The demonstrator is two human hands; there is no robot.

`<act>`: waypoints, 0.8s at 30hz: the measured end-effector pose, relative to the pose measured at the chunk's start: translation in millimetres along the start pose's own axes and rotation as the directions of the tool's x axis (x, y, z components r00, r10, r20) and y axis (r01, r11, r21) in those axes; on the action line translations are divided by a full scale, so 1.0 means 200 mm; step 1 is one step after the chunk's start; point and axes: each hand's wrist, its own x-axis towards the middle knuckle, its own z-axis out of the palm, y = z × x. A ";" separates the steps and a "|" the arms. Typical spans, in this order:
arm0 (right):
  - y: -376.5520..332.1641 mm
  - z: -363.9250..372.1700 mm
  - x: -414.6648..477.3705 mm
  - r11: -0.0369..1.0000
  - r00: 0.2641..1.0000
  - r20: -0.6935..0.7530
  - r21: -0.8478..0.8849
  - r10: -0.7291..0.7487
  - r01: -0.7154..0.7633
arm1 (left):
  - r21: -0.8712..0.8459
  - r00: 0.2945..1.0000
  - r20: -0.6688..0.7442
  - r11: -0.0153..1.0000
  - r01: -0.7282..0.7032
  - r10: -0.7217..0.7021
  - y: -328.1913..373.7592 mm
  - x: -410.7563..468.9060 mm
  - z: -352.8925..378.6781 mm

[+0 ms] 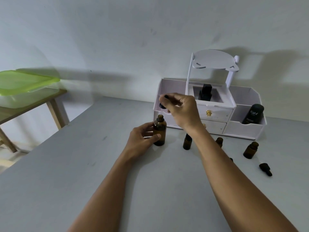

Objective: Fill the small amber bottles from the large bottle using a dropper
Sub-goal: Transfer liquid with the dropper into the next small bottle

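Head view: left hand [143, 137] curled round large open amber glass bottle [159, 131], upright on grey table [66, 173].
Right hand [181, 108] pinches black-bulbed dropper [161, 106] just above its mouth; small amber bottles [250, 150] stand further right; black bottle [253, 114] reads "Kahf".

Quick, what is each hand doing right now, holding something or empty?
Left hand: grips the large amber bottle, which stands on the table.
Right hand: pinches the dropper just above that bottle's open neck.
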 end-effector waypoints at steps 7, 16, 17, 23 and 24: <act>0.11 0.03 -0.04 0.986 0.990 0.112 -0.153 0.083 -0.066 | 0.006 1.000 0.004 1.000 0.001 -0.001 -0.01 0.01 0.00; 0.11 0.05 -0.04 0.984 0.995 0.068 -0.168 0.071 -0.059 | 0.012 1.000 0.008 1.000 0.000 0.000 0.00 0.00 0.00; 0.11 0.05 -0.04 0.984 0.996 0.052 -0.171 0.066 -0.056 | 0.014 1.000 0.008 1.000 -0.001 0.001 0.00 0.00 0.00; 0.11 0.07 -0.04 0.976 0.999 0.008 -0.213 0.041 -0.039 | 0.023 1.000 0.003 1.000 -0.006 0.006 0.00 0.00 0.00; 0.11 0.07 -0.04 0.976 0.999 0.006 -0.213 0.040 -0.038 | 0.026 1.000 0.003 1.000 -0.008 0.008 0.01 0.00 -0.01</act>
